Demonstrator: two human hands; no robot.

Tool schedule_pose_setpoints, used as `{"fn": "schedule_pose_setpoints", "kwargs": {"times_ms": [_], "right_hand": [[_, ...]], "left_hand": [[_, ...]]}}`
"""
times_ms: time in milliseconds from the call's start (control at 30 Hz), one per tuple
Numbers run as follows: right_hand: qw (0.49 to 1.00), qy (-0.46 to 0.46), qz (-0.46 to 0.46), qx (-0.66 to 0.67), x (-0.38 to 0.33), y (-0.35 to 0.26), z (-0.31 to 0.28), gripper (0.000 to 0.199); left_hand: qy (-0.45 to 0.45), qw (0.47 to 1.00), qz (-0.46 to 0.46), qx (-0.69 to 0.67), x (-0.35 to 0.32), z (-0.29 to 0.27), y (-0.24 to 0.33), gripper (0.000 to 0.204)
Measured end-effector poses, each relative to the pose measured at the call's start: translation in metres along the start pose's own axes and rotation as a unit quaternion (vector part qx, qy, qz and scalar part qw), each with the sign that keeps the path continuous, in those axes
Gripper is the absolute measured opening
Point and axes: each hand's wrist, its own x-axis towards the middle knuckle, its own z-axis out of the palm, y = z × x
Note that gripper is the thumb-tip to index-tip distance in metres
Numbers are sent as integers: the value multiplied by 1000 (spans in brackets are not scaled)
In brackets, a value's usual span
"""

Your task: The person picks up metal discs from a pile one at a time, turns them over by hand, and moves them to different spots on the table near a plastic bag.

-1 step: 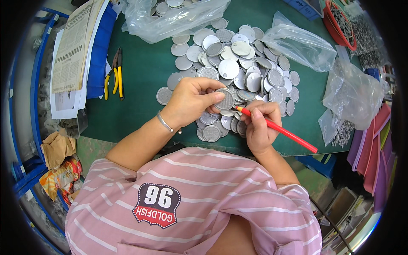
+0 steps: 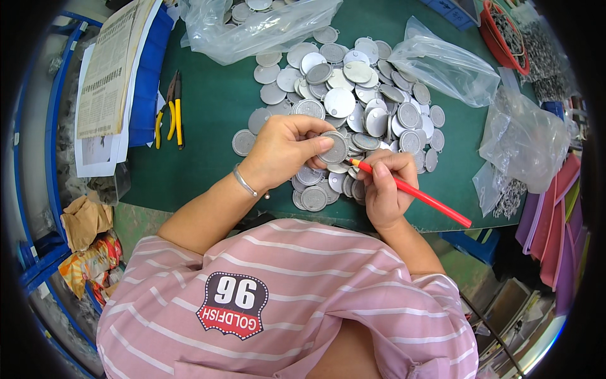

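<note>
My left hand [image 2: 287, 146] is closed, pinching a round grey metal medal [image 2: 334, 149] between thumb and fingers. Its ridged rim and raised face are turned up. In my right hand [image 2: 386, 189] I grip a slim red pencil-shaped tool [image 2: 435, 207] with a yellow collar. The thin dark tip of the tool is at the medal's right lower edge; whether it touches cannot be made out. Beneath and beyond both hands spreads a loose pile of similar metal medals [image 2: 341, 102], some face up and some showing smooth backs.
Yellow-handled pliers [image 2: 177, 114] lie to the left on the green table [image 2: 202, 170], beside a blue bin [image 2: 151, 76] and papers [image 2: 110, 76]. Clear plastic bags [image 2: 448, 69] sit at the far side and right. A red basket [image 2: 505, 38] holds small metal parts.
</note>
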Motion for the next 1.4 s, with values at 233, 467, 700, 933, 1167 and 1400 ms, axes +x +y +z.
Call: {"fn": "schedule_pose_setpoints", "kwargs": {"times_ms": [233,467,700,933,1167,1400], "right_hand": [[1000,-3,4,-2,-1,0,0,9],[999,-4,-3,-40,0,0,5,8],[998,-18,6,-61,0,2,4,7],[998,-4,2,-61,0,1,4,7],[998,58,1,7,0,2,5,7],[1000,-11,-11,-6,-2,2,-1,9]], "left_hand": [[-2,1000,0,-17,1,-1,-2,17],[-1,1000,3,-11,1,0,0,17],[-4,1000,2,-2,1,-1,-2,18],[-7,1000,1,0,1,-1,-2,18],[-2,1000,0,1,0,-1,0,18],[0,1000,0,-8,1,-1,-1,18]]}}
